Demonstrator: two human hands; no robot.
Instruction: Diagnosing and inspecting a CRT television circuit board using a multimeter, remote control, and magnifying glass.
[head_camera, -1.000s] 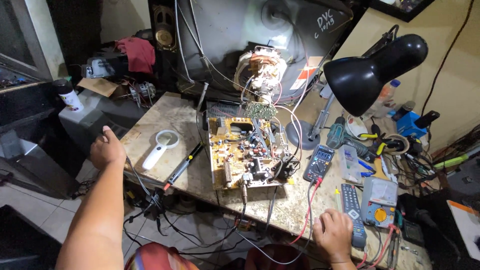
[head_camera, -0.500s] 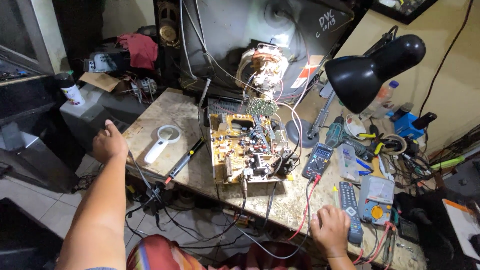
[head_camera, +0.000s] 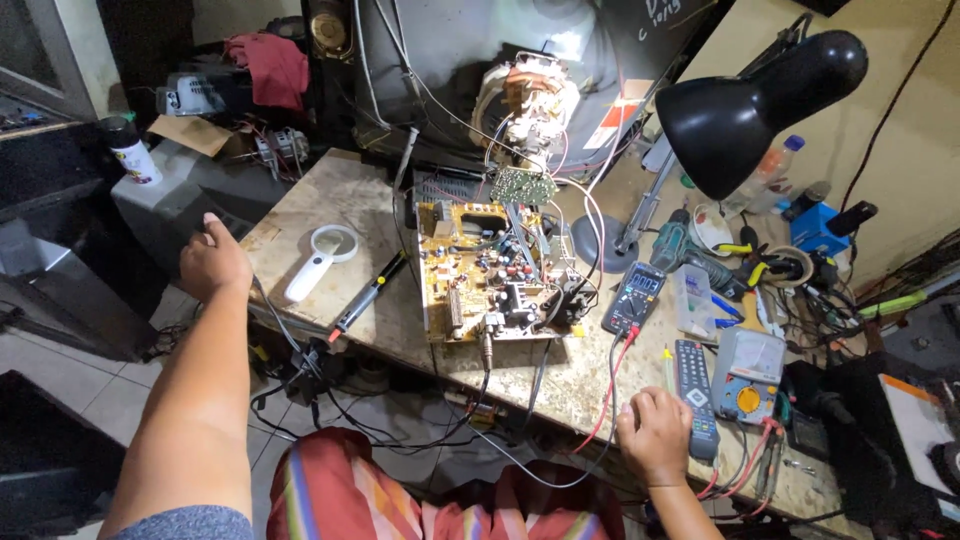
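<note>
Sprawling across the stone-topped workbench (head_camera: 330, 200), the back of an opened television (head_camera: 520, 70) stands above a yellow circuit board (head_camera: 480, 280), with a black desk lamp (head_camera: 750, 105) leaning in from the right. Out at the bench's left edge the left hand (head_camera: 212, 262) hangs with fingers loosely curled and nothing in it, near the white magnifying glass (head_camera: 322, 255) and the soldering iron (head_camera: 368, 297). At the front edge the right hand (head_camera: 655, 435) lies palm down, fingers bent, gripping nothing, touching the remote control (head_camera: 695, 385) beside a dark multimeter (head_camera: 634, 297).
</note>
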